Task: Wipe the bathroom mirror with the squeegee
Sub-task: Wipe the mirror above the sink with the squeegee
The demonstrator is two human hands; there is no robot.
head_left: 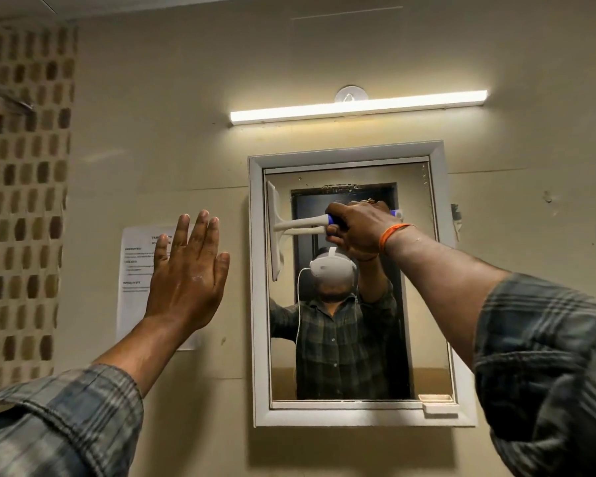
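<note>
A white-framed bathroom mirror (424, 277) hangs on the beige wall. My right hand (356, 230) grips the blue-and-white handle of a white squeegee (289, 227). Its blade stands vertical against the glass at the mirror's upper left edge. An orange band circles my right wrist. My left hand (186, 273) is raised flat with fingers spread, left of the mirror, in front of a paper notice; I cannot tell whether it touches the wall. The mirror reflects a person in a plaid shirt wearing a white headset.
A lit tube light (358, 106) runs above the mirror. A printed paper notice (135, 270) is stuck to the wall on the left. Brown mosaic tiles (21, 201) cover the far left wall. A small latch (439, 406) sits at the frame's lower right corner.
</note>
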